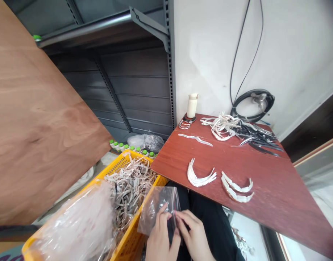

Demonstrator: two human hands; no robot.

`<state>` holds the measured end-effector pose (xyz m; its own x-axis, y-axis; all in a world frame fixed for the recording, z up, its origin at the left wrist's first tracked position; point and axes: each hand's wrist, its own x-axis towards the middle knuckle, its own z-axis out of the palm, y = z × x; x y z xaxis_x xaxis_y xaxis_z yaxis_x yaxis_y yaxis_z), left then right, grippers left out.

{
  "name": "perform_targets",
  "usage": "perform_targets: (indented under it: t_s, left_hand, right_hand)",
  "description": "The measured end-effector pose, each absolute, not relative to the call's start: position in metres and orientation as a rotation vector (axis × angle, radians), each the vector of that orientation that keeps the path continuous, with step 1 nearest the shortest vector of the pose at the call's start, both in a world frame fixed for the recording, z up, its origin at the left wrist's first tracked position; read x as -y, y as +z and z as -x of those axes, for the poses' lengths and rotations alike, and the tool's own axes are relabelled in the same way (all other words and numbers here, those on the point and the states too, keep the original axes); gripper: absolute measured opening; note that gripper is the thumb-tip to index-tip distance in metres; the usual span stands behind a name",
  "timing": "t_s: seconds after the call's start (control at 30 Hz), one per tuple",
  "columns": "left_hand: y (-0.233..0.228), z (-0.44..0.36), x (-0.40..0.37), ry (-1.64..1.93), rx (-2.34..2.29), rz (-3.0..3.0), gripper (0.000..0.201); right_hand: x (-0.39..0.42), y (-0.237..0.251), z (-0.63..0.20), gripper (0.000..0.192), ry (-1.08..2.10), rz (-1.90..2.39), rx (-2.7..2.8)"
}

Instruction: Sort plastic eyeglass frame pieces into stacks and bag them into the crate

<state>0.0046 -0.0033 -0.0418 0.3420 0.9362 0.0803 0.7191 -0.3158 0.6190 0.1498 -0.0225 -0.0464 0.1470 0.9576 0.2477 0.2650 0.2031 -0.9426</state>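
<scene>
A big brown wooden board (pixel 33 119) filled the left of the view, leaning over a yellow crate (pixel 129 237) heaped with pale curved strips (pixel 129 186) and clear plastic wrap (pixel 79 224); to the right stood the red table (pixel 277 188), carrying a tangle of white and black strips (pixel 237 130) at the back, two neat stacks of white curved pieces (pixel 200 175) near its front edge, and a small white bottle (pixel 192 105) by the wall; down low, over the person's lap, the left hand (pixel 159 239) and right hand (pixel 192 235) came close together, both pinching a small clear zip bag (pixel 155 208), fingers closed on its edge, just beside the crate.
</scene>
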Motion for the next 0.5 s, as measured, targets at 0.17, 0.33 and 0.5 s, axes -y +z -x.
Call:
perform_targets:
  t_s: [0.17,0.33,0.5]
  left_hand:
    - [-0.047,0.002,0.003,0.585,-1.425,-2.11,0.058]
    - [-0.048,-0.001,0.007,0.605,-1.383,-2.033,0.057]
    - [-0.056,-0.009,0.006,0.782,-1.638,-1.85,0.044]
  right_hand:
    - [0.02,-0.054,-0.152,0.031,0.822,1.341,1.358]
    - [0.019,-0.059,-0.155,0.04,0.7,1.413,1.499]
    - [0.019,-0.059,-0.151,0.05,0.639,1.336,1.684]
